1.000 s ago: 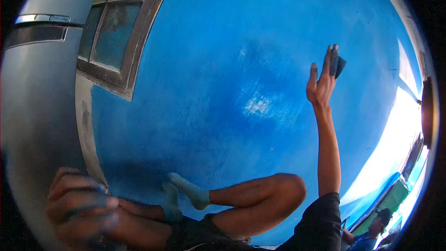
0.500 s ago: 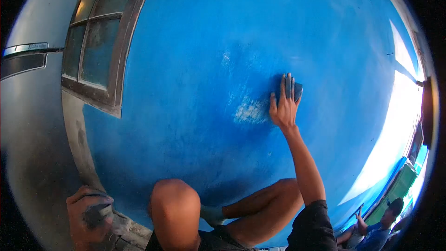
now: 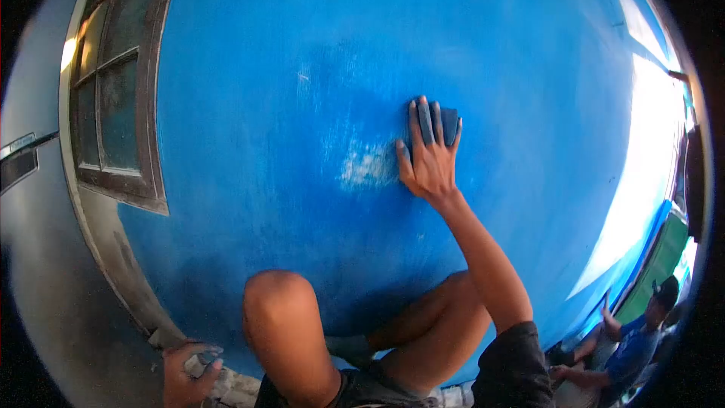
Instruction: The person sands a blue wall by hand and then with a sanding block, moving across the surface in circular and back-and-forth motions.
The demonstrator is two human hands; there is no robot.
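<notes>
My right hand [image 3: 432, 162] lies with its fingers stretched over a dark folded piece of sandpaper [image 3: 450, 125], pressing it against the blue wall [image 3: 513, 181]. Just left of that hand is a pale, scuffed patch [image 3: 366, 166] where the blue is worn through. Low at the left, my left hand [image 3: 185, 378] is curled beside my knee, close to the stone ledge at the wall's foot. Something pale grey shows between its thumb and fingers; what it is, I cannot make out.
A wooden-framed window [image 3: 113, 113] is set in the wall at upper left. Beside it stands a grey metallic door-like surface [image 3: 38, 257] with a handle. At lower right another person [image 3: 630, 347] in a cap sits near the wall. My bent knees [image 3: 283, 310] are close to the wall.
The view has turned, so the wall and window sit further left. My right hand stays on the wall with the sandpaper. My left hand has shifted right and down, nearer my knee.
</notes>
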